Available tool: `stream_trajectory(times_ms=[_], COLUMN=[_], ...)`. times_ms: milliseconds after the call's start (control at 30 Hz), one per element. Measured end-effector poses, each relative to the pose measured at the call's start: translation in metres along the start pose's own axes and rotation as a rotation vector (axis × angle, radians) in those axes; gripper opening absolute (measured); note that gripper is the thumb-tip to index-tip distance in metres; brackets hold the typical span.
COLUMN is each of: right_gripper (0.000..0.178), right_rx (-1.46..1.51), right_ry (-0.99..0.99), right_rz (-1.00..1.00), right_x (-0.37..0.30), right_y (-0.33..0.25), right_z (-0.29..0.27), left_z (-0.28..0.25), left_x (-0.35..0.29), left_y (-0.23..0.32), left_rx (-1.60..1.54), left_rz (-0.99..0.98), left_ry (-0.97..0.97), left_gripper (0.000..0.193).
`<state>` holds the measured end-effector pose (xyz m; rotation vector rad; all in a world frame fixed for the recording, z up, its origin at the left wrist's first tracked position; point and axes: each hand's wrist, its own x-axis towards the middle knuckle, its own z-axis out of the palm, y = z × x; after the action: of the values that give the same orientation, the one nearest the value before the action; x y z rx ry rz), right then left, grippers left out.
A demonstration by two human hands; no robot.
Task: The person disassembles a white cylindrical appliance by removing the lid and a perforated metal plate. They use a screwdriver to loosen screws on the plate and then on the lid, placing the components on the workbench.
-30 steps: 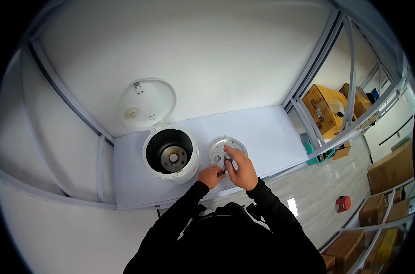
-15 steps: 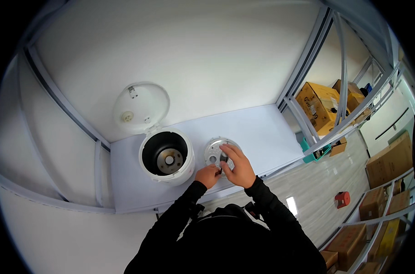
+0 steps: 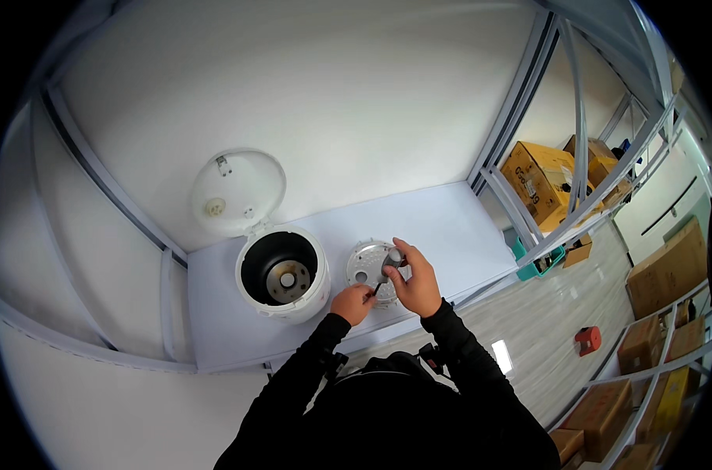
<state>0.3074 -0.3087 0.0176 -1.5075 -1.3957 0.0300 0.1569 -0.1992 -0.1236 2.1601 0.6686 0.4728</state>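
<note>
A white rice cooker (image 3: 313,296) stands on the table with its lid (image 3: 246,184) raised; its dark interior shows a round heating plate (image 3: 276,283). To its right lies a round silver metal disc (image 3: 361,257) with small holes, partly hidden by my hands. Over this disc, my right hand (image 3: 418,286) is closed on a small grey-handled tool (image 3: 390,262) with a thin dark shaft, like a screwdriver. My left hand (image 3: 353,304) is closed in a pinch by the shaft's lower end, at the disc's near-left edge. Its fingertips' contents are too small to tell.
The pale table (image 3: 450,219) backs onto a white wall between grey metal frame posts (image 3: 506,110). Cardboard boxes (image 3: 537,184) and a teal bin (image 3: 537,262) sit beyond its right end. A red object (image 3: 588,340) stands on the floor near shelves of boxes (image 3: 598,415).
My right fingers were more spread over the disc; now they are closed around the grey handle, which shows more plainly. My left hand stays pinched near the disc's edge. The view has shifted slightly.
</note>
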Motion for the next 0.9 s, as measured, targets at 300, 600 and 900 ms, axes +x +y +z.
stream_trajectory(times_ms=[300, 600, 900], right_gripper=[0.049, 0.047, 0.047], right_rx=[0.053, 0.018, -0.001], right_ry=[0.165, 0.147, 0.125], right_rz=[0.017, 0.026, 0.017], right_x=[0.007, 0.005, 0.014], right_y=[0.004, 0.011, 0.027], right_z=[-0.014, -0.029, -0.034], left_z=[0.011, 0.024, 0.021], left_x=[0.005, 0.016, 0.018], left_y=[-0.017, -0.013, -0.016], left_rx=[0.132, 0.335, 0.257], left_rz=[0.156, 0.1, -0.011], left_ry=[0.064, -0.047, -0.054], left_gripper=[0.018, 0.017, 0.02])
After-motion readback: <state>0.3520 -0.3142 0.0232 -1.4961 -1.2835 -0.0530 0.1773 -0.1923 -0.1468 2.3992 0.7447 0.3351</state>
